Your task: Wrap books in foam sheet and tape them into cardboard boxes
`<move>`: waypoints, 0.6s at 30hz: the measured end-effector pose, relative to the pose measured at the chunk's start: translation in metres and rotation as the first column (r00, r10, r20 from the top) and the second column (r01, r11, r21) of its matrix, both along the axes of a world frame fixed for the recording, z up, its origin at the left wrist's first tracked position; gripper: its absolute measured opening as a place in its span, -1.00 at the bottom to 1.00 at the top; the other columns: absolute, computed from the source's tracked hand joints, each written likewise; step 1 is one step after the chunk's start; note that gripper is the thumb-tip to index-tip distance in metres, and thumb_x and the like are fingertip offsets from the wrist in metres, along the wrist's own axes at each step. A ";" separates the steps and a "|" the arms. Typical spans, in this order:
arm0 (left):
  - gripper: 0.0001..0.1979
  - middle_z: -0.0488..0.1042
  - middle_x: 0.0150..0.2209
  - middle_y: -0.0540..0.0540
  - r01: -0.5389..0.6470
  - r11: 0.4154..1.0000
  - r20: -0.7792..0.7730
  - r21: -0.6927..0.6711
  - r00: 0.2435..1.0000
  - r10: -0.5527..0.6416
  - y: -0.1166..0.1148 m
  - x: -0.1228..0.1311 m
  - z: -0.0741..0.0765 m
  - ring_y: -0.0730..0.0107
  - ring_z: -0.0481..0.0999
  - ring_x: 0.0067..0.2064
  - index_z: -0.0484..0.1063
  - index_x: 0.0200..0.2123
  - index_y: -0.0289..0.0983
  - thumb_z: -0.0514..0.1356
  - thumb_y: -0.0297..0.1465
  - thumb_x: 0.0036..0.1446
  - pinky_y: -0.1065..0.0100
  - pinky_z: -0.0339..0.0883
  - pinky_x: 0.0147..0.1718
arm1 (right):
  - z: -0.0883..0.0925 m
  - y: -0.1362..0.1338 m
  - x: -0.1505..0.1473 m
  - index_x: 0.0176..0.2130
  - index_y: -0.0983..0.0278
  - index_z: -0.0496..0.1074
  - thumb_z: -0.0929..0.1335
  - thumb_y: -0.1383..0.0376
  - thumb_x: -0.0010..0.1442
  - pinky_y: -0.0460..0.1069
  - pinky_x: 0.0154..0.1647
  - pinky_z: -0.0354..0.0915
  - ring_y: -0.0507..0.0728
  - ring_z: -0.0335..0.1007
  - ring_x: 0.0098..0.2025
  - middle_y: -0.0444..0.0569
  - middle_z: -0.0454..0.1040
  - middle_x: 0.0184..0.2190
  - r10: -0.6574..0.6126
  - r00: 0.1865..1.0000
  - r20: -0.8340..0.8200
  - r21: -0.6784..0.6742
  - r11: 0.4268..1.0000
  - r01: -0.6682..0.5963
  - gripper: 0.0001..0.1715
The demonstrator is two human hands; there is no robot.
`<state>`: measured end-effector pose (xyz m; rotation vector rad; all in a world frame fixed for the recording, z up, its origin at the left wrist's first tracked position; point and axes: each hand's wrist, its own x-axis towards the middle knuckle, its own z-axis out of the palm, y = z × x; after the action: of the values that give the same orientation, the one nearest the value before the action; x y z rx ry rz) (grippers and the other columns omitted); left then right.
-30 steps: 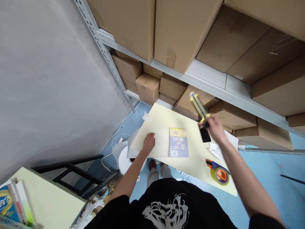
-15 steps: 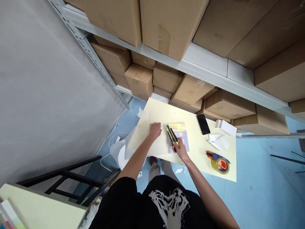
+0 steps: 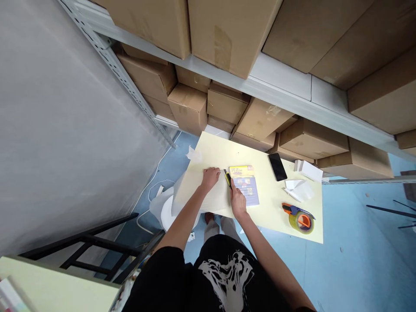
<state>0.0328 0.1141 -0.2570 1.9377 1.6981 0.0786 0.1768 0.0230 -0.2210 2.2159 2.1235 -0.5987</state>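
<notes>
R hand has fingers clamped on the knife, over the thin sheet, just L of the book on the table. L hand is on the sheet; can't tell if its fingers are apart. To cut well, prob. best keep the sheet flat, L fingers clear. Count: 1 knife, 1 book, 1 phone, 1 tape roll.

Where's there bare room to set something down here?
The table is bare between the book and tape dispenser, and beyond the book toward the cartons. Crowded: around the left hand, right hand and knife; the right end, with papers and dispenser.
</notes>
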 end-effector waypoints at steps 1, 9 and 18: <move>-0.72 0.42 -0.08 -0.13 -0.003 1.000 0.007 -0.004 1.000 0.003 0.000 0.001 0.000 0.26 0.41 -0.03 0.39 -0.10 -0.31 0.11 -0.25 0.22 0.06 0.28 -0.02 | -0.002 0.001 -0.002 0.29 0.24 0.05 0.07 0.35 0.33 -0.03 -0.41 0.31 0.13 0.43 -0.43 0.08 0.46 -0.34 0.005 1.000 0.013 -0.006 1.000 -0.005 -0.43; -0.70 0.42 -0.06 -0.15 -0.066 0.996 0.030 -0.054 0.997 0.068 0.002 0.009 -0.005 0.27 0.44 -0.06 0.37 -0.06 -0.32 0.13 -0.27 0.21 0.09 0.35 -0.07 | 0.000 -0.016 -0.005 0.29 0.20 0.07 0.09 0.46 0.27 0.01 -0.40 0.35 0.15 0.45 -0.45 0.12 0.45 -0.33 0.076 0.992 0.098 -0.072 0.995 -0.069 -0.38; -0.69 0.41 -0.06 -0.15 -0.134 0.983 0.015 -0.123 0.990 0.137 0.015 0.009 -0.008 0.30 0.46 -0.10 0.35 -0.03 -0.32 0.13 -0.28 0.21 0.13 0.39 -0.13 | 0.012 -0.095 0.022 0.28 0.10 0.09 0.22 0.46 0.18 -0.01 -0.47 0.37 0.16 0.48 -0.47 0.10 0.45 -0.30 0.162 0.982 0.092 -0.164 0.976 -0.146 -0.29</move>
<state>0.0422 0.1286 -0.2648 1.7257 1.7759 0.0474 0.1985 -0.0718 -0.2085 1.9364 2.0930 -0.6031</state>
